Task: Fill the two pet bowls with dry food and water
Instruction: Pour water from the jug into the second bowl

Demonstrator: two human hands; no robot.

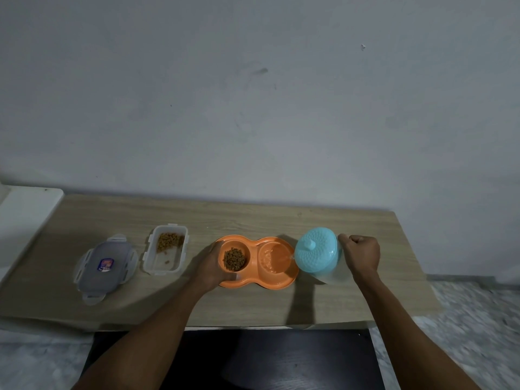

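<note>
An orange double pet bowl lies on the wooden table. Its left bowl holds brown dry food. My left hand grips the dish's left end, thumb on the front rim. My right hand grips the handle of a clear jug with a light blue lid, tilted left. A thin stream of water runs from its spout into the right bowl.
A clear plastic container with some dry food in it stands open left of the dish. Its grey lid lies further left. A white object sits at the table's far left. The wall is right behind the table.
</note>
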